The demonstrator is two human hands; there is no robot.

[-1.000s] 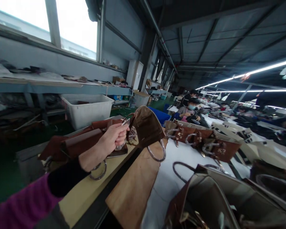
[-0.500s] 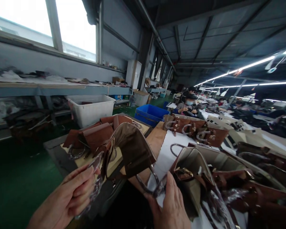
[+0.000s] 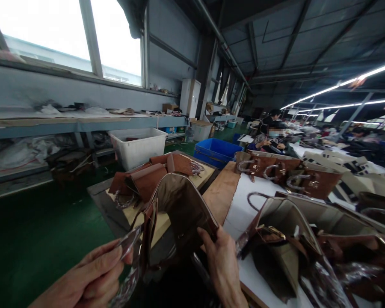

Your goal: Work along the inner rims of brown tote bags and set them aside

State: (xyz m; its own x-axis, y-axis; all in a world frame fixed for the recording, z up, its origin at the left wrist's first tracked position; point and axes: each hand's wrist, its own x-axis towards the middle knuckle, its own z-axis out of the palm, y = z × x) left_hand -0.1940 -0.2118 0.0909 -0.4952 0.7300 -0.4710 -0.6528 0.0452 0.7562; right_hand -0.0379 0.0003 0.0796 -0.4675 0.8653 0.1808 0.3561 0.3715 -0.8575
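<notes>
An upright brown handbag (image 3: 182,214) faces me with its mouth open, showing a dark olive lining. My left hand (image 3: 96,269) is closed around one of its plastic-wrapped handles (image 3: 128,256) at the left. On the right side, my right hand (image 3: 220,261) grips the bag's rim, thumb on the lining and fingers outside. Part of the other handle (image 3: 200,267) shows below, beside my right wrist. Right of that hand stands another open handbag (image 3: 282,244) with pale lining and wrapped handles.
Brown bag pieces (image 3: 147,179) lie on a board at the left. Several finished-looking handbags (image 3: 311,179) line the white-covered table (image 3: 244,209). Beyond are a blue bin (image 3: 216,152) and a white bin (image 3: 139,147). A masked person (image 3: 272,139) sits farther back.
My right hand has moved from the right-hand handle up onto the bag's rim. My left hand keeps its handle. The view has turned slightly left.
</notes>
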